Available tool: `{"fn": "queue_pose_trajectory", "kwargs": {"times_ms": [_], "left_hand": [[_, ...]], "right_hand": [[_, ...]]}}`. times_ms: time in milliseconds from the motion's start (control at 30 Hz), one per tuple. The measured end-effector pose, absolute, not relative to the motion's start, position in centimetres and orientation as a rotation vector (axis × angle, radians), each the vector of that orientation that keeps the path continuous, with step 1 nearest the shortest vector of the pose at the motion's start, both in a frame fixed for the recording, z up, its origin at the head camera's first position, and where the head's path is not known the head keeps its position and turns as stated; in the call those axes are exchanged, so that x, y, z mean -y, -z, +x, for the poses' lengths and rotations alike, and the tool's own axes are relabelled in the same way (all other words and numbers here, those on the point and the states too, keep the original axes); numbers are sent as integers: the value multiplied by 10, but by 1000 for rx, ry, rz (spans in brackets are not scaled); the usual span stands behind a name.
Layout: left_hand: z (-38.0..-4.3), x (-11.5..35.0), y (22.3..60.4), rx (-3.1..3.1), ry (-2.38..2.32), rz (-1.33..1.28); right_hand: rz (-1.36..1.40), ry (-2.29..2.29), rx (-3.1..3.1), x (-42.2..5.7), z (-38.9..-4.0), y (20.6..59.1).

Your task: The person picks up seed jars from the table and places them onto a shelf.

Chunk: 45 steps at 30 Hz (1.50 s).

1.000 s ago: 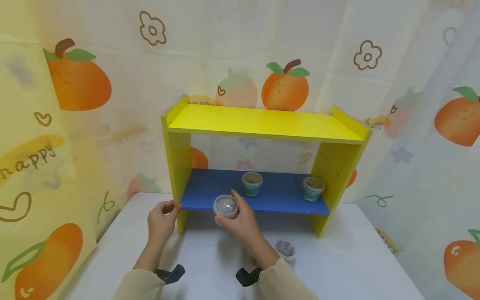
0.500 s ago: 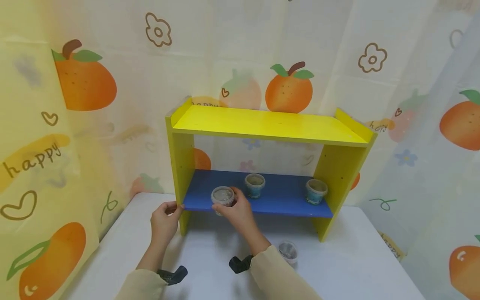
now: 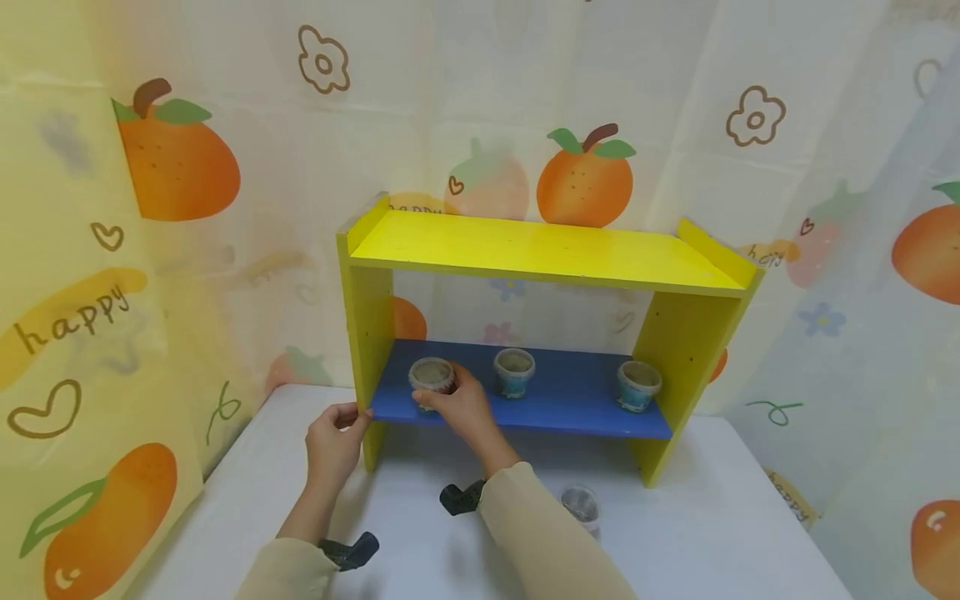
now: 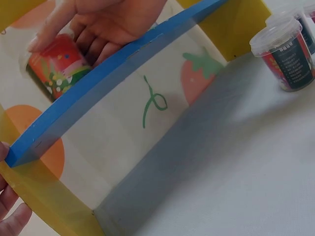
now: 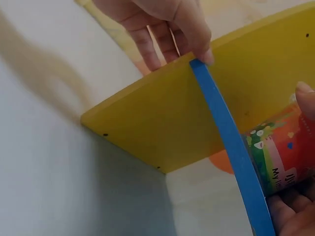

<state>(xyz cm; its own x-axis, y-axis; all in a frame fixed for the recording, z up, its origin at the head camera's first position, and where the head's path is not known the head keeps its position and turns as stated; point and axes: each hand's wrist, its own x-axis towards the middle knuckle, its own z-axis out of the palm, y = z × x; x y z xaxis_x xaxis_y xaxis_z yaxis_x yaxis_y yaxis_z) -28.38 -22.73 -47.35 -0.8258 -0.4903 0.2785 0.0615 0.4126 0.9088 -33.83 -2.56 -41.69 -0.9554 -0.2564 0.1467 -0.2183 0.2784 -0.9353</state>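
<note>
My right hand (image 3: 468, 410) holds a small lidded plastic cup (image 3: 432, 375) at the left part of the blue shelf board (image 3: 577, 412). In the right wrist view the cup's printed side (image 5: 285, 150) is red and green, and its base is right at the board. My left hand (image 3: 333, 446) pinches the front edge of the yellow side panel (image 3: 363, 350), thumb by the board's left corner. Two blue-labelled cups stand on the board, one near the middle (image 3: 514, 373) and one at the right (image 3: 638, 386).
On the white table (image 3: 697, 533), in front of the shelf unit, stands another lidded cup (image 3: 581, 505); the left wrist view shows more than one cup (image 4: 285, 56) there. A yellow top board (image 3: 547, 250) spans above the blue one. A fruit-print curtain (image 3: 480, 100) hangs behind.
My right hand has carried the cup forward and slightly left, from in front of the blue board to over it. My left hand has stayed on the side panel. The view has shifted slightly.
</note>
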Motion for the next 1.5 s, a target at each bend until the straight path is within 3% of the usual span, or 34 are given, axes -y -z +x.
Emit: {"fn": "queue_pose_trajectory", "kwargs": {"times_ms": [800,1500], "left_hand": [[-287,220,468,2126,1404,342],[-288,222,474,2120,1375,400]], "right_hand": [[-491,1841,-2468,42,-365,412],[-387,1743,-2591,51,-358,415]]}}
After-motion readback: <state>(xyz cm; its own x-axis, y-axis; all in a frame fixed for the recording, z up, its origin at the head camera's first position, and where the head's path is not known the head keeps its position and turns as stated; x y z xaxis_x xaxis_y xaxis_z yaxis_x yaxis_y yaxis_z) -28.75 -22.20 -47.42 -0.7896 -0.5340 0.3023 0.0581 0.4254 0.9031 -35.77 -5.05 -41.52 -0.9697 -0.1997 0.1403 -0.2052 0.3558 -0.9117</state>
